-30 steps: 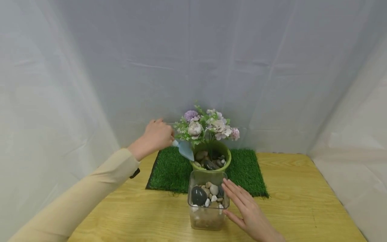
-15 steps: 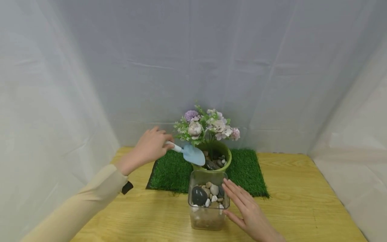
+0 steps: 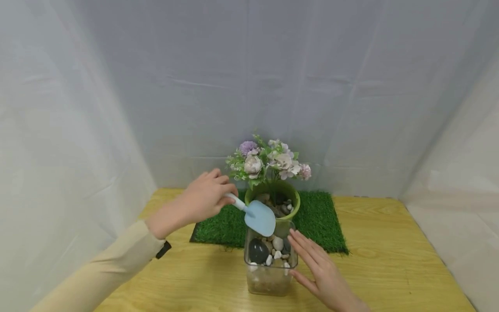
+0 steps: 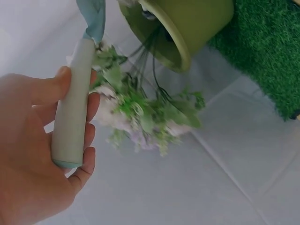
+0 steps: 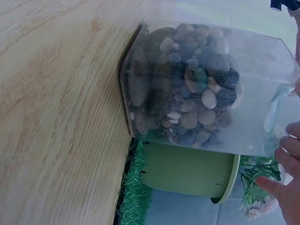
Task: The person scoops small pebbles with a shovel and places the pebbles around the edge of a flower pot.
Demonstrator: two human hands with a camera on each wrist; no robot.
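Note:
My left hand grips the pale handle of a small light-blue trowel; its blade hangs over the back rim of a square glass jar holding several pebbles. In the left wrist view my fingers curl round the trowel handle. My right hand lies flat with straight fingers against the jar's right side. The right wrist view shows the jar packed with pebbles, my fingertips at its rim. Behind the jar stands a green pot with pebbles and artificial flowers.
The pot stands on a green artificial grass mat on a wooden table. White cloth walls close in the back and both sides. Bare tabletop lies left and right of the jar.
My left hand has carried the trowel from beside the pot's left rim forward and down to above the jar. The right hand has stayed against the jar.

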